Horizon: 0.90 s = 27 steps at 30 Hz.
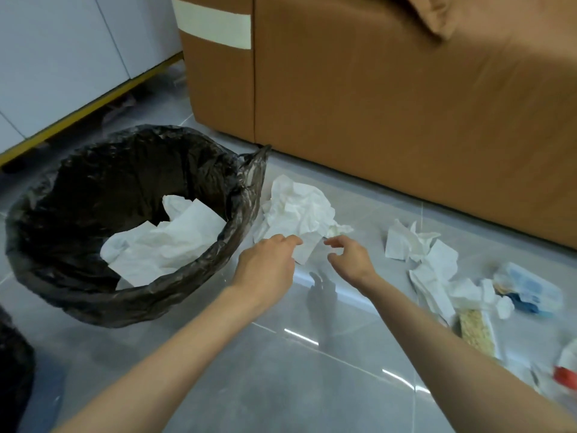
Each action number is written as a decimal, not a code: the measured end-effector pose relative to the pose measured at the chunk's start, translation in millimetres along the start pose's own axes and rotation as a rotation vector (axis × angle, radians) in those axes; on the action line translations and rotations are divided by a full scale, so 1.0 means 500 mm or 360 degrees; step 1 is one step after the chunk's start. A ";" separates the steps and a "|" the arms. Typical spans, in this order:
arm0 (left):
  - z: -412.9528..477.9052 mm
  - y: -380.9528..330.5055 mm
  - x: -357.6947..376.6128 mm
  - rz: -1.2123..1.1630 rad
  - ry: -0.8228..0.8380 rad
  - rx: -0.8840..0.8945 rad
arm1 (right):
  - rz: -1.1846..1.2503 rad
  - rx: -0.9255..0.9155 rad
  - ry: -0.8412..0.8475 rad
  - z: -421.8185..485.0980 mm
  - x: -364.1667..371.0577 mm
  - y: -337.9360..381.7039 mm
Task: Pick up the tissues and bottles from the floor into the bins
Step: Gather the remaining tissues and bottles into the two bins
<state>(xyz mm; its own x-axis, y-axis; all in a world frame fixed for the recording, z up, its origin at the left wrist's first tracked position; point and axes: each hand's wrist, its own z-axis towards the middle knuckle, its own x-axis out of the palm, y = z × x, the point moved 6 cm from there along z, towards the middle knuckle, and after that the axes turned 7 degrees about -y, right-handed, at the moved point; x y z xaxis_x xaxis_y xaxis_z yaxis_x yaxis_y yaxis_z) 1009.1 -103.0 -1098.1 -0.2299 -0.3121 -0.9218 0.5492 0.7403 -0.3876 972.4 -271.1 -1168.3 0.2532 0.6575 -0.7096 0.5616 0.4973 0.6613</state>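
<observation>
A large crumpled white tissue lies on the grey floor just right of a round bin lined with a black bag. More white tissues sit inside that bin. My left hand reaches forward, its fingertips touching the tissue's near edge. My right hand hovers beside the same edge, fingers loosely curled and holding nothing. Further tissues lie to the right. Beyond them is a crushed clear bottle with a blue label, and nearer me lies a bottle with yellowish contents.
A brown sofa stands close behind the litter. A white cabinet with a yellow base strip is at the back left. Part of a second black-bagged bin shows at the lower left. A red-capped item lies blurred at the right edge.
</observation>
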 end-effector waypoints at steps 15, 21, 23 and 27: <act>0.005 0.048 0.044 0.0204 -0.0084 0.0188 | 0.0753 0.0590 0.0576 0.045 0.147 0.049; 0.000 0.061 0.067 0.0420 -0.0073 0.0276 | 0.0958 0.0691 0.0392 0.059 0.140 0.020; 0.000 0.068 0.065 0.0449 -0.0108 0.0308 | 0.0959 0.0636 0.0266 0.060 0.128 0.009; 0.000 0.088 0.070 0.0415 -0.0101 0.0308 | 0.0823 0.0550 0.0102 0.027 0.101 -0.035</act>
<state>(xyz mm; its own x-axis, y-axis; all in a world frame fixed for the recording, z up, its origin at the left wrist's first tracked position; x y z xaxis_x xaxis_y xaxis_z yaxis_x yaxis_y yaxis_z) 1025.1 -81.4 -1147.7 -0.0142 -0.1678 -0.9857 0.7268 0.6753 -0.1255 986.1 -254.4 -1219.0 0.5187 0.8023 -0.2953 0.6042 -0.0996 0.7906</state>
